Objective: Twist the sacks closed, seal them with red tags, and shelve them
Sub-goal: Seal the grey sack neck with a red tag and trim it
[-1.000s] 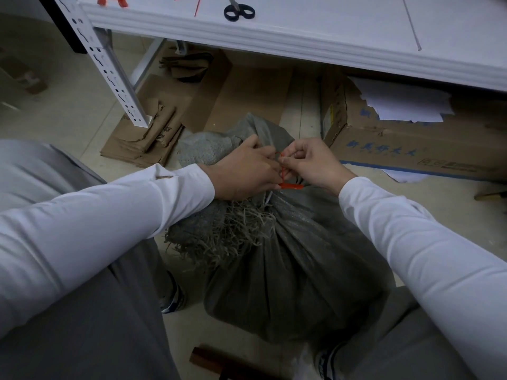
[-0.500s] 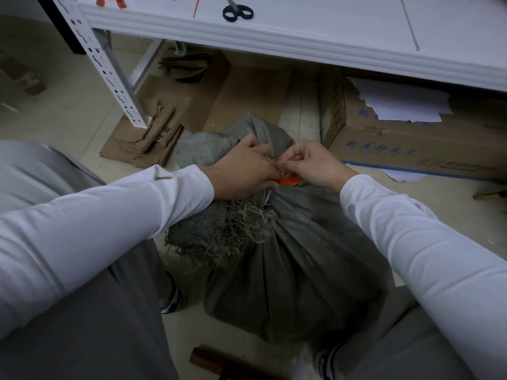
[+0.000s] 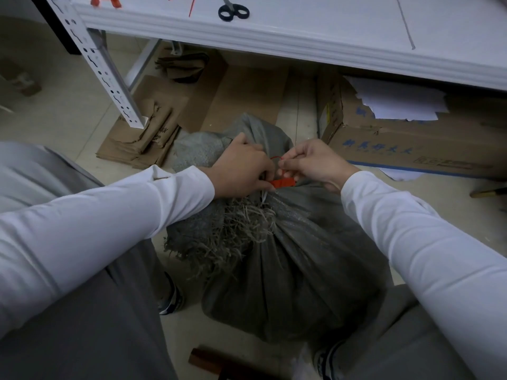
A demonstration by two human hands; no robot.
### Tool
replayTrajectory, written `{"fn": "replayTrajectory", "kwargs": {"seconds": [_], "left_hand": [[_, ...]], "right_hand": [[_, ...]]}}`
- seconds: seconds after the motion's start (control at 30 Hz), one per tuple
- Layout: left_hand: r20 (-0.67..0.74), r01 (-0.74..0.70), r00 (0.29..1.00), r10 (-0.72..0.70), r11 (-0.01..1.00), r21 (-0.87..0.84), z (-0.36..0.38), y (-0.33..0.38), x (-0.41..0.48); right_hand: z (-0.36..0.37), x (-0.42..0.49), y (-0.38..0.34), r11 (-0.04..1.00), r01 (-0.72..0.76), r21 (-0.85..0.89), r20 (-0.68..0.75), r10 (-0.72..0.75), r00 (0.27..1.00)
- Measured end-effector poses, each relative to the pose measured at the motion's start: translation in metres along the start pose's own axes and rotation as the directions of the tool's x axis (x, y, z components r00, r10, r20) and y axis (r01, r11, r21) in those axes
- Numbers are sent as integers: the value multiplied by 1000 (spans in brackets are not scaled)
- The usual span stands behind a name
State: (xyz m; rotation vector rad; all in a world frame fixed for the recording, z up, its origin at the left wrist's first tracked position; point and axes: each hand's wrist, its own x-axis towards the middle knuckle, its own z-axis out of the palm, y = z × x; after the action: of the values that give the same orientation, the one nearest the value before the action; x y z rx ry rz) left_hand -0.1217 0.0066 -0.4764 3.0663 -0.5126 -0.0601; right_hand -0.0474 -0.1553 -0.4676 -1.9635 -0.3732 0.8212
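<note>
Hands parted: right hand (image 3: 315,163) pinches red tag (image 3: 282,183) strap, left hand (image 3: 241,171) grips sack (image 3: 301,256) neck; seal likely cinching.

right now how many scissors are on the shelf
1: black-handled scissors on the white shelf, top centre, blades cut off by the frame edge. Others may lie out of view.

On my feed the pale floor (image 3: 55,119) carries the grey sack (image 3: 296,270) at dead centre. Flattened cardboard (image 3: 153,138) lies on the floor at ten o'clock, a printed cardboard box (image 3: 411,149) at two and a dark wooden block (image 3: 208,360) at six. At twelve o'clock the white shelf (image 3: 329,28) holds black scissors (image 3: 233,11) and, toward eleven, red tags (image 3: 105,0).
</note>
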Motion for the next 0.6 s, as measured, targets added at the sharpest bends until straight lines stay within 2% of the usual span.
{"fn": "replayTrajectory", "kwargs": {"seconds": [0.13,0.3,0.43,0.6], "left_hand": [[18,-84,996,84,996,40,-4,-2,0],[-64,-236,965,252,951,198,3,-6,-7],[-151,-282,931,332,919,277,7,-9,-12],[-247,-319,886,393,902,289,8,-15,-13]], "right_hand": [[-3,1,-1,991,-27,134,46,21,999],[1,1,-1,974,-67,218,79,51,996],[2,0,3,969,-78,235,66,64,996],[3,0,3,974,-5,228,22,0,1000]]}}
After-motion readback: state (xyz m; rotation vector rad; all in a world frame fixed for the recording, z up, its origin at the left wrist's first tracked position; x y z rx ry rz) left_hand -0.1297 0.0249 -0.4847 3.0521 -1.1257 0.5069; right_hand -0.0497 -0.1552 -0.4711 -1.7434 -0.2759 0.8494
